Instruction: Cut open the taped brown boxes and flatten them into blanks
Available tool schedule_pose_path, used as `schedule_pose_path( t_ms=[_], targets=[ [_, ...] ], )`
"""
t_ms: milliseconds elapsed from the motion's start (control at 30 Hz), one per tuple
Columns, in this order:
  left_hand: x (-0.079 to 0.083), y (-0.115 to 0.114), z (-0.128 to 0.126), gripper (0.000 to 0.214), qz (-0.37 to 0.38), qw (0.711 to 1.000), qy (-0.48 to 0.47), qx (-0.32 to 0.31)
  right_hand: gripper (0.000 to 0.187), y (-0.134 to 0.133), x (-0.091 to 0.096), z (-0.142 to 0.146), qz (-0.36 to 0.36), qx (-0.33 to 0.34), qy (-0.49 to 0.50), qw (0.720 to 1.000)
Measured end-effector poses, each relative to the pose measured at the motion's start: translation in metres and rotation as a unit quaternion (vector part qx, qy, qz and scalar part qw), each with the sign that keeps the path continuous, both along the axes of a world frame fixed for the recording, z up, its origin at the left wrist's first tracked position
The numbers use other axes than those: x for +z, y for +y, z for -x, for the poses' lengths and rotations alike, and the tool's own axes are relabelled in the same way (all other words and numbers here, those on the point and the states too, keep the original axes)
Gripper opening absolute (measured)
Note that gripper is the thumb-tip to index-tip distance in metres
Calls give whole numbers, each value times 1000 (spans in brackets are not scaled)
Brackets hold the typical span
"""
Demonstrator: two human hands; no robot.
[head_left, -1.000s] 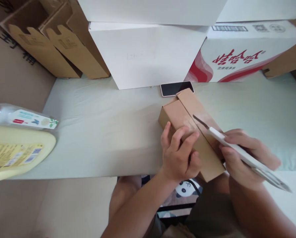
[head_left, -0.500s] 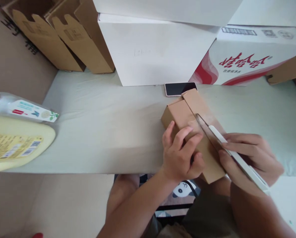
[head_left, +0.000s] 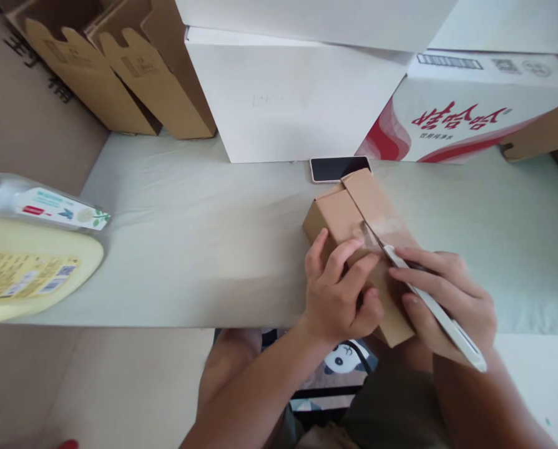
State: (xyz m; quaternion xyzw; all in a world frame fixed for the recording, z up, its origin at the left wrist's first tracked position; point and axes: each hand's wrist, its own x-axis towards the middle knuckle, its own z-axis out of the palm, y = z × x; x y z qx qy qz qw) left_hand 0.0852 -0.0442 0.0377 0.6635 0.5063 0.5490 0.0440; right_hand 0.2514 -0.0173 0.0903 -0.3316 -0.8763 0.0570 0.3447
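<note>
A small brown cardboard box (head_left: 336,214) lies slanted at the front edge of the covered table, with one end over the edge. Clear tape (head_left: 371,239) crosses the seam on its top. My left hand (head_left: 342,290) grips the box from the left, its fingertips bent onto the top beside the tape. In my right hand (head_left: 461,299) is a white-handled utility knife (head_left: 433,307), held between thumb and fingers. Its extended blade touches the box at the taped seam, close to my left fingertips.
Behind the box lies a phone (head_left: 337,168) with a dark screen. Large white cartons (head_left: 298,100) and a red-and-white carton (head_left: 466,125) stand at the back. Open brown boxes (head_left: 157,81) are at the back left. A clear bottle (head_left: 49,206) and a pale yellow bottle (head_left: 40,268) lie at left.
My right hand has moved left and slightly up with the utility knife, bringing the blade tip a little left along the tape. My left hand stays on the box.
</note>
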Motion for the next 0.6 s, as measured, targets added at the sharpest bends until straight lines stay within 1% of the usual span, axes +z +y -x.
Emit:
schedule_pose_path(
  t_ms=[133,333,400,467,533,600],
  targets=[
    [-1,1,0,39,19,1000,18,-9,24,2,2,3,-8,2,-11,1000],
    [2,2,4,37,15,999,15,-28,28,-1,-2,5,16,-39,-4,999],
    [3,2,5,37,9,999,18,-32,28,-1,-6,5,7,-35,23,999],
    [3,3,6,36,1,999,19,-31,28,0,-12,4,-20,-28,75,997],
    [3,4,6,36,-6,999,18,-31,29,1,-19,3,-42,-26,127,991],
    [2,5,6,36,-11,999,19,-32,26,2,-28,0,-44,-33,157,986]
  ],
)
